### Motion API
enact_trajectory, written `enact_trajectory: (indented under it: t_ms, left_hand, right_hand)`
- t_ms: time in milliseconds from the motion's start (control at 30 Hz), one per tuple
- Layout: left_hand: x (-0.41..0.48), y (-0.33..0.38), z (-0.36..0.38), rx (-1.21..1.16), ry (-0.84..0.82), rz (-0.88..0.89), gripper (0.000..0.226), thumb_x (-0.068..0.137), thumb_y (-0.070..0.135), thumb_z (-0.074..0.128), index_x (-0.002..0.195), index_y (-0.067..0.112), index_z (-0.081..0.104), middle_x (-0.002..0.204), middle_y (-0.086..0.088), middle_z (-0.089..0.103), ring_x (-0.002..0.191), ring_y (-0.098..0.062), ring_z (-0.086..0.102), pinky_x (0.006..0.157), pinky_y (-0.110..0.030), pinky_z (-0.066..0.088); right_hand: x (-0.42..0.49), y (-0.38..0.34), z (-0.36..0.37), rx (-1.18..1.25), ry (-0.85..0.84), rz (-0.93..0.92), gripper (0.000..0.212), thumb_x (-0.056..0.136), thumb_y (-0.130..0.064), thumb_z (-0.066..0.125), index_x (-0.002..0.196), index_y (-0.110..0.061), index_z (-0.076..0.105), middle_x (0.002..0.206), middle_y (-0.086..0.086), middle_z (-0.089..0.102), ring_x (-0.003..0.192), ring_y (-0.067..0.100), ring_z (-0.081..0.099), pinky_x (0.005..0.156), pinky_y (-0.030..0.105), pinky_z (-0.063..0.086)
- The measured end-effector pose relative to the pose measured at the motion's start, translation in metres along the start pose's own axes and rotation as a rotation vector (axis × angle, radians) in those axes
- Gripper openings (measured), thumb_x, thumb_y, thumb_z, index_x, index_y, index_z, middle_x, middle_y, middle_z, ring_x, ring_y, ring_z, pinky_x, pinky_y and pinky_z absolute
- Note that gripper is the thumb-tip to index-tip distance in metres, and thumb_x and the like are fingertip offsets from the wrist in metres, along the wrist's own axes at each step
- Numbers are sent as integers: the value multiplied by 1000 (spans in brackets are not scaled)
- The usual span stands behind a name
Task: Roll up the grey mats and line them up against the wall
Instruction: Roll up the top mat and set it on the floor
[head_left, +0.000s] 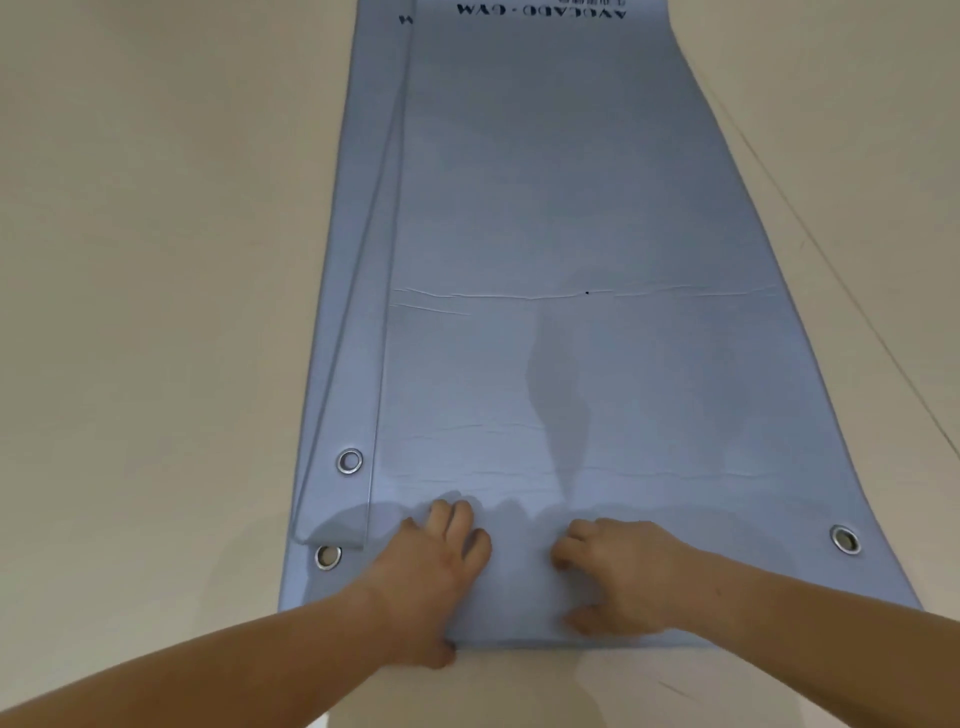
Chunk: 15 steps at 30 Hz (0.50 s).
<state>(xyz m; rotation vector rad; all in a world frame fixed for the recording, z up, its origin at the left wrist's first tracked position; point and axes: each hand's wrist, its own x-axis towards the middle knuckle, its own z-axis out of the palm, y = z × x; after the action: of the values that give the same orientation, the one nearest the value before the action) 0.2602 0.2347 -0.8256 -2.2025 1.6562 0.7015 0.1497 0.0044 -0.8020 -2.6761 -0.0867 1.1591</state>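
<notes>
Stretching away over a pale beige floor (156, 312), the grey mat (571, 208) lies flat and unrolled, with thin creases running across it. A faint floor seam (831, 270) slants along its right side.

The mat's far end is cut off at the top, where dark upside-down lettering (540, 10) is only partly visible. Down the left side a narrow grey strip (358, 338) with its own eyelet (349, 461) stops short of the near edge; I cannot tell how it is layered with the mat.

Both hands sit on the near end, between the corner eyelets. The left hand (436, 566) grips the edge, fingers on top, thumb hooked at the rim. The right hand (623, 577) presses down with bent fingers; whether it holds anything is unclear.
</notes>
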Motion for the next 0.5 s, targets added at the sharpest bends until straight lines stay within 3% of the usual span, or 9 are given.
enact_trajectory:
  t_ms: [100, 200, 267, 333, 400, 500]
  left_hand:
    - [-5, 7, 4, 11, -44, -29, 100, 71, 61, 73, 142, 7, 28, 159, -24, 11, 144, -45, 19, 104, -54, 42]
    - [-12, 2, -6, -80, -94, -17, 86, 72, 57, 70, 137, 11, 38, 165, -22, 7, 152, -43, 13, 112, -51, 39]
    - [-15, -9, -14, -206, -137, 22, 74, 75, 56, 67, 134, 16, 46, 164, -18, 20, 152, -38, 19, 113, -44, 40]
    - [-19, -24, -25, -342, -142, 47, 53, 79, 57, 63, 119, 23, 54, 136, -2, 48, 133, -30, 45, 101, -38, 48]
    - [-23, -34, -39, -498, -156, 36, 38, 84, 56, 62, 112, 29, 60, 116, 11, 54, 109, -19, 58, 93, -36, 52]
    - [-26, -45, -69, -596, -124, -7, 23, 95, 44, 61, 117, 37, 63, 113, 15, 57, 98, -8, 59, 93, -31, 50]
  right_hand:
    - [-1, 1, 12, 24, 82, -1, 86, 65, -83, 69, 132, -33, 48, 131, -6, 49, 121, 21, 49, 98, 35, 39]
    - [-6, -4, 12, -80, 95, -33, 89, 65, -80, 71, 134, -30, 47, 133, -4, 45, 122, 22, 45, 99, 38, 37]
    - [-10, -5, 14, -84, 156, -29, 76, 73, -74, 66, 131, -28, 50, 131, -2, 46, 119, 24, 46, 96, 38, 40]
    - [-16, -4, 18, -60, 259, -84, 60, 75, -69, 61, 119, -29, 58, 120, -2, 53, 108, 25, 53, 86, 37, 45]
    - [-23, -2, 24, -86, 407, -157, 43, 73, -64, 59, 98, -28, 61, 96, -4, 59, 86, 25, 61, 68, 36, 49]
    - [-34, -4, 35, -42, 647, -205, 19, 84, -47, 59, 85, -27, 58, 80, -6, 57, 69, 22, 59, 54, 34, 48]
